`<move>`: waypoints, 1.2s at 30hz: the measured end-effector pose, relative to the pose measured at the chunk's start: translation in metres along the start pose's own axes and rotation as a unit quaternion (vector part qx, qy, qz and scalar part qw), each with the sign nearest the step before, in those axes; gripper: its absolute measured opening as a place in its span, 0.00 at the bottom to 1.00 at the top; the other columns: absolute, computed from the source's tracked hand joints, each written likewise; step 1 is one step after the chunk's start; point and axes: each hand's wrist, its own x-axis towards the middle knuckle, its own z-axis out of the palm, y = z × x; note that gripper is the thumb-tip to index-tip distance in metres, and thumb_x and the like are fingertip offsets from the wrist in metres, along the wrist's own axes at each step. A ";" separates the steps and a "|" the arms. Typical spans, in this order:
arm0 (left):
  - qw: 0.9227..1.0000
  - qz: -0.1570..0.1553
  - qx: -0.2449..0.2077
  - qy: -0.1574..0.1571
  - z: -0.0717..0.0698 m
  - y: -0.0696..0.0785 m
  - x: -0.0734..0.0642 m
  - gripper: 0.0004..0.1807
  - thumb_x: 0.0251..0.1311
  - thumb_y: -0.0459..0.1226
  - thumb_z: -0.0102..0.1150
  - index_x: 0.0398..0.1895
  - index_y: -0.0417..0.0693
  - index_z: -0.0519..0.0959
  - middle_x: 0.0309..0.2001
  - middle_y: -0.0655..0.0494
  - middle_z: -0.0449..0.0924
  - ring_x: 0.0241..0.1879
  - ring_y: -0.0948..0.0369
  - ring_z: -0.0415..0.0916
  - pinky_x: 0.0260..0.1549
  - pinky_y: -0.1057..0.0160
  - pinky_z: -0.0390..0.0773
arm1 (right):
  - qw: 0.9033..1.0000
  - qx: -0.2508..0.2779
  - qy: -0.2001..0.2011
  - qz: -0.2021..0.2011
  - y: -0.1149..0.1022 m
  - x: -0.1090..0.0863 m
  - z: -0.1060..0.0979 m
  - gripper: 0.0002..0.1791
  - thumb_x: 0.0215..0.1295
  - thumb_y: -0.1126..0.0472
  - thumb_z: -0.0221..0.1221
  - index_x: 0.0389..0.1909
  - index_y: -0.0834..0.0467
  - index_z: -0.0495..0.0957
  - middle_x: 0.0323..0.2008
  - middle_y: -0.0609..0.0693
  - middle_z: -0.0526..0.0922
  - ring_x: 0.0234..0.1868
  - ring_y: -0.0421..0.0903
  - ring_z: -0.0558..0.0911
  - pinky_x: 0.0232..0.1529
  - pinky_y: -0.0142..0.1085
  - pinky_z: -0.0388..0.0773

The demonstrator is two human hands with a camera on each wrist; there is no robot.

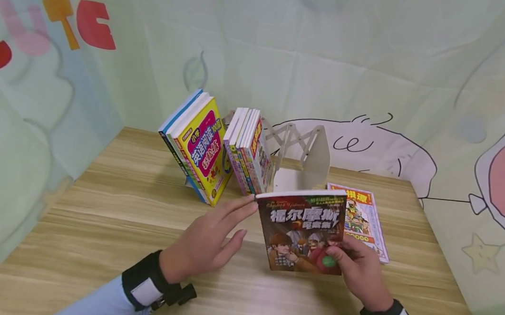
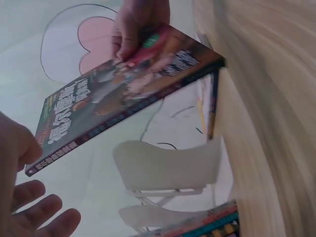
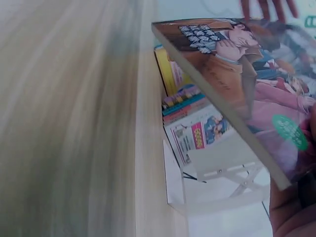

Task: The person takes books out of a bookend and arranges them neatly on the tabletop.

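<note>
A dark brown comic book with white Chinese lettering is held up above the table, its front cover facing me. My right hand grips its lower right side, thumb on the cover and the other fingers behind. My left hand is at the book's upper left corner, its fingers stretched out. Whether those fingertips touch the corner, I cannot tell. In the left wrist view the book's spine faces the camera. The right wrist view shows its cover close up, partly cut off.
An expanding white book stand is at the back. Several thin books stand in it, and thicker ones with a yellow cover lean at its left. Another comic book lies flat on the wooden table at right.
</note>
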 end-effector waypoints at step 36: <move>0.984 -0.120 0.047 -0.126 0.021 -0.028 -0.016 0.27 0.62 0.48 0.53 0.64 0.52 0.67 0.68 0.51 0.59 0.66 0.52 0.58 0.63 0.47 0.61 | 0.910 0.099 0.216 0.340 0.057 0.014 -0.084 0.31 0.60 0.46 0.58 0.62 0.58 0.70 0.41 0.44 0.78 0.31 0.36 0.79 0.28 0.29 0.81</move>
